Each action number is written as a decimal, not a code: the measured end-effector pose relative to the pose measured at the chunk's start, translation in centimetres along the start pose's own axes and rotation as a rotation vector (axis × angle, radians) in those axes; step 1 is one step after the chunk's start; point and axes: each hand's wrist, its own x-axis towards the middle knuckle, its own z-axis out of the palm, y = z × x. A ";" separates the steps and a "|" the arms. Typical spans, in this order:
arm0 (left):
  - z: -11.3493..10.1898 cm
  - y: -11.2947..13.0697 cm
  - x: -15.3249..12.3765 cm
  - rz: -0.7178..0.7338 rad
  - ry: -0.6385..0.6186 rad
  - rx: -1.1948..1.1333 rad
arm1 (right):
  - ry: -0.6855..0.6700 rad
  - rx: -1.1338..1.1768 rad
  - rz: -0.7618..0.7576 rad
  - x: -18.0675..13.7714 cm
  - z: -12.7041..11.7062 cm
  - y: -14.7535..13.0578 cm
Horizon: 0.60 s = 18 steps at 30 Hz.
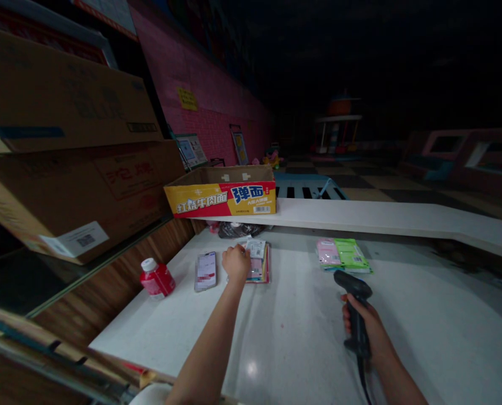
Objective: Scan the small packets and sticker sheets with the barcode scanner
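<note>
My right hand (371, 329) is wrapped round the grip of a black handheld barcode scanner (352, 285), whose cord runs down toward me. My left hand (236, 262) is closed at the left edge of a pile of flat packets (259, 271). Its fingertips are pinched on a whitish packet (256, 247) at the top, partly hidden by the hand. Beyond the scanner lies a second pile, pink and green packets (343, 253). A phone (206, 271) with a lit screen lies just left of my left hand.
A red bottle with a white cap (157, 278) stands at the left on the white table (293, 343). An open yellow and red noodle carton (225, 194) sits on the raised ledge (360, 216). Large cardboard boxes (77, 185) are stacked at left. A black plastic bag (239, 229) lies under the ledge.
</note>
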 end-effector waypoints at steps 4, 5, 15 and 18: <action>-0.5 0.5 -0.2 0.027 0.033 -0.004 | -0.027 0.000 0.033 0.3 -0.1 -0.1; -0.6 0.8 -0.2 0.041 0.048 -0.013 | -0.029 0.002 0.037 0.4 -0.2 -0.1; 0.4 7.6 -2.6 0.392 0.075 -0.320 | 0.136 0.072 -0.088 -0.2 0.3 -1.1; 2.3 10.0 -4.3 0.480 -0.002 -0.435 | 0.192 0.117 -0.119 -0.4 0.4 -1.6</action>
